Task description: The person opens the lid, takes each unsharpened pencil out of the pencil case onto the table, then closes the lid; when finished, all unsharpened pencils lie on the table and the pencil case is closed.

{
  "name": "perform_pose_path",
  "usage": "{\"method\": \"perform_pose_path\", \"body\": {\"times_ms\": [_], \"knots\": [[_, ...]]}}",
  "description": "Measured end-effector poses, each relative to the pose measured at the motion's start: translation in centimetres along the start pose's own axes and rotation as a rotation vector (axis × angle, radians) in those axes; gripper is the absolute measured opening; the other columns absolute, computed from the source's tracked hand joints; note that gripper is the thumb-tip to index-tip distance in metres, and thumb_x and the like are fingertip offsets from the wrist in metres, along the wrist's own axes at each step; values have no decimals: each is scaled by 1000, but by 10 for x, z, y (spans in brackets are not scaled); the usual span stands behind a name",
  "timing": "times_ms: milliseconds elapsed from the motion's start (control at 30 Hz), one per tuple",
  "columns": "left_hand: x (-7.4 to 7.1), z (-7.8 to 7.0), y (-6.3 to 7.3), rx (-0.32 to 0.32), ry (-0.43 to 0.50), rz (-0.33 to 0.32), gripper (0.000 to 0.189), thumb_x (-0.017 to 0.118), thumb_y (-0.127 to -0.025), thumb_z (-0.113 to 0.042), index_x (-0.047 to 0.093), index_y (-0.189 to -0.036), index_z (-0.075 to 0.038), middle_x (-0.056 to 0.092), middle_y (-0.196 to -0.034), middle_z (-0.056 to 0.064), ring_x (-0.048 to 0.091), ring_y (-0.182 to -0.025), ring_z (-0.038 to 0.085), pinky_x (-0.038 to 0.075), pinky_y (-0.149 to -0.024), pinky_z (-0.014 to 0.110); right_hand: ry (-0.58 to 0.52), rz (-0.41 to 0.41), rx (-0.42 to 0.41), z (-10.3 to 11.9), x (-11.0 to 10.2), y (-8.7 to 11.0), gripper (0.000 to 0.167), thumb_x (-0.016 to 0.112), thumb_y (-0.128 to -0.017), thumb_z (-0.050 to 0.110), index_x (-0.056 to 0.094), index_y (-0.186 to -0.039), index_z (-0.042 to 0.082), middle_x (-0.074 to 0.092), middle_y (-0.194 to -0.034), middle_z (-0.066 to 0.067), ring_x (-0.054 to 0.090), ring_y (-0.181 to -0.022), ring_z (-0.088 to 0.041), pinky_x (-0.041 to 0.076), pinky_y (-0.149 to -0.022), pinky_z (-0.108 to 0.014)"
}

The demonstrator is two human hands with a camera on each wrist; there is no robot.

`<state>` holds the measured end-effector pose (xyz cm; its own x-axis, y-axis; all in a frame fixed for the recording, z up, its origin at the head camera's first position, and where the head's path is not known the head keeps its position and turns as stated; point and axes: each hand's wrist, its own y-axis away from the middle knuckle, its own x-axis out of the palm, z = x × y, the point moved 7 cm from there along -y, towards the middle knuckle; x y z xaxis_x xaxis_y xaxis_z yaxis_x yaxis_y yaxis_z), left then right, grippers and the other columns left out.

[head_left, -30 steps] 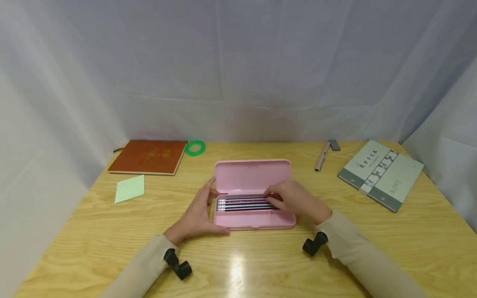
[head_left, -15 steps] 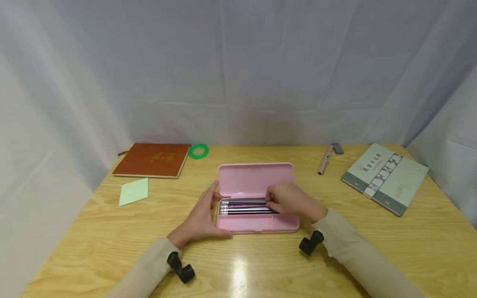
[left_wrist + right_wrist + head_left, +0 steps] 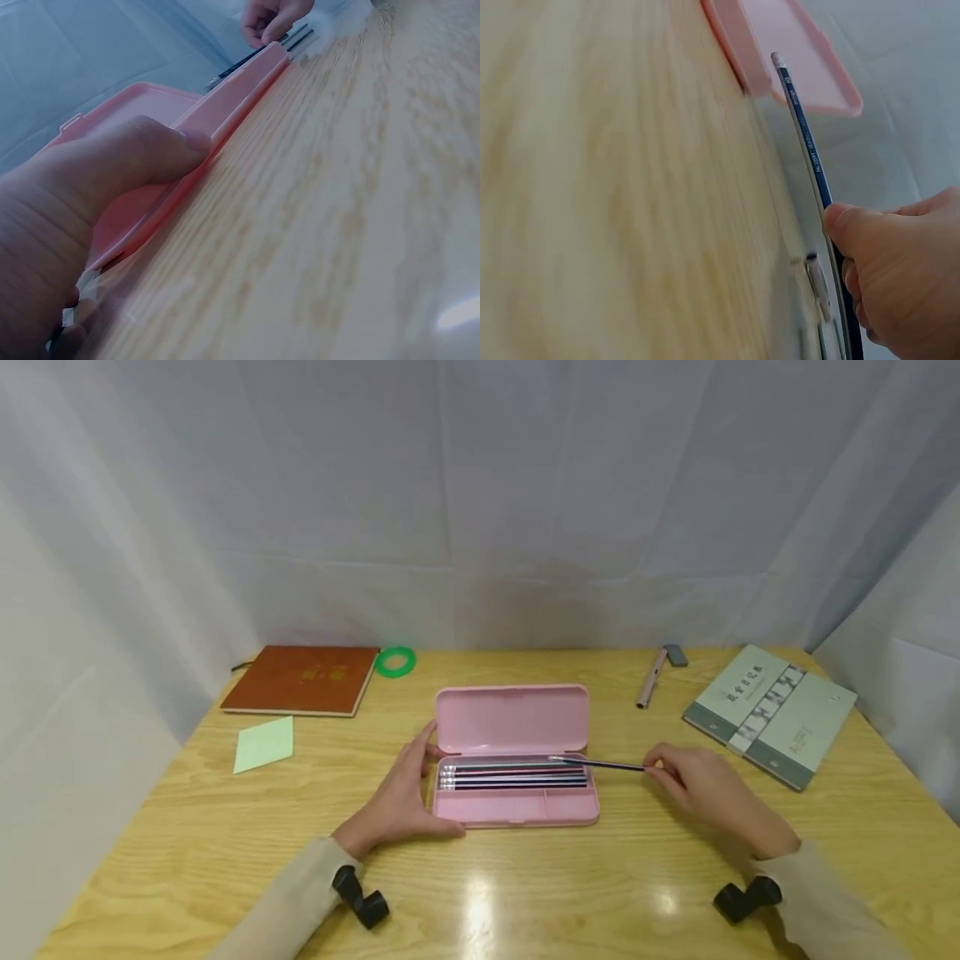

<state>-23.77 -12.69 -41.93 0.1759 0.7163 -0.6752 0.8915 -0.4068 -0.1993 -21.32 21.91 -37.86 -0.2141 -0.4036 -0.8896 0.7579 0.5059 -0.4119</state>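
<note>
My right hand [image 3: 712,791] pinched a pencil [image 3: 615,766], its eraser [image 3: 778,59] over the right end of the open case [image 3: 491,808]; my left hand [image 3: 399,795] gripped the case's left end. Holding steady and drawing level seemed best, avoiding snags.

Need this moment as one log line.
left hand: holds pink pencil case at left end; right hand: pinches pencil, eraser end toward case; lid: open; other pencils: in case
</note>
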Motion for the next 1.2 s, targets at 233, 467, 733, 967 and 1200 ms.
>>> {"method": "perform_pose_path", "body": {"times_ms": [233, 467, 733, 967, 1200], "knots": [[5, 1, 1, -19, 3, 21, 141, 93, -47, -47, 8, -155, -19, 48, -125, 4, 45, -104, 18, 43, -90, 39, 49, 38, 113, -41, -14, 45, 3, 68, -89, 11, 66, -89, 9, 57, -67, 13, 40, -55, 6, 39, -51, -22], [5, 2, 2, -28, 15, 31, 142, 93, -47, -48, 6, -156, -19, 48, -126, 5, 45, -104, 19, 42, -90, 39, 21, 98, 147, -46, 3, 36, 9, 68, -87, 8, 66, -95, 12, 51, -65, 14, 37, -54, 5, 36, -51, -21], [5, 1, 0, -16, 4, 24, 142, 93, -47, -49, 6, -156, -21, 49, -125, 4, 45, -104, 18, 42, -89, 38, 12, 52, 70, -7, 27, -14, 20, 65, -89, 14, 61, -108, 9, 45, -62, 12, 36, -52, 1, 33, -50, -21], [4, 0, 1, -13, 3, 18, 142, 93, -47, -48, 6, -156, -19, 48, -125, 4, 45, -103, 18, 42, -88, 38, -55, -27, -122, 36, 42, -52, 15, 70, -86, 15, 65, -100, 10, 62, -70, 6, 53, -58, -4, 44, -54, -23], [4, 0, 1, -11, -2, 17, 143, 93, -46, -48, 7, -156, -19, 49, -124, 3, 44, -102, 18, 42, -87, 36, -29, -65, -260, 67, 57, -73, 15, 77, -81, 23, 75, -93, 14, 71, -84, 3, 64, -71, -10, 52, -65, -29]]}}
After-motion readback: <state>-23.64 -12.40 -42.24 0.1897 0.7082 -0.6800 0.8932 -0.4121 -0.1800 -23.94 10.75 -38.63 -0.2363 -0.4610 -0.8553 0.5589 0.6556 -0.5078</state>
